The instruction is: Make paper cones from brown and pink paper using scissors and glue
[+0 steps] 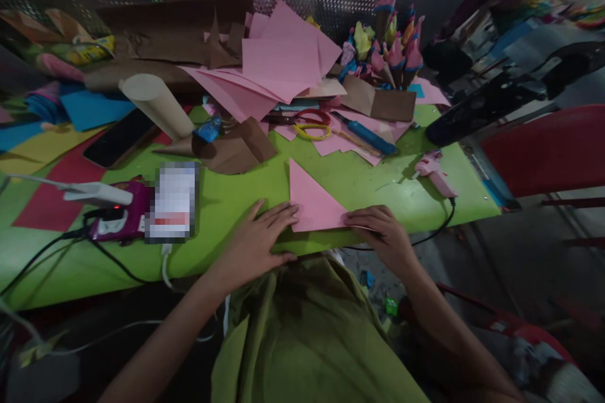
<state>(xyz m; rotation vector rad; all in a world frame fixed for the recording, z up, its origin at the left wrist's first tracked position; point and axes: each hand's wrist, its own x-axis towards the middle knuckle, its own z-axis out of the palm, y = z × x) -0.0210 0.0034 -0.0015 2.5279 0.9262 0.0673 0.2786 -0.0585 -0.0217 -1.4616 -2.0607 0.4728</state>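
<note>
A pink sheet of paper (312, 200), folded into a triangle, lies at the front edge of the green table. My left hand (265, 233) rests flat with fingers stretched out, its fingertips on the paper's left edge. At the paper's right corner, my right hand (380, 227) has its fingers pressed together on the paper, the thumb mostly hidden beneath. Behind the triangle lie scissors (312, 132) with red and yellow handles and a blue-handled cutter (366, 132). Off to the right is a pink glue gun (435, 175) with a black cord.
Pink sheets (283, 56) and brown paper (174, 38) pile up at the back. Paper cones (394, 53) stand behind a brown box (378, 101). A lit phone (172, 201), a purple power strip (125, 211) and cables occupy the left. A dark cylinder (486, 107) stands right.
</note>
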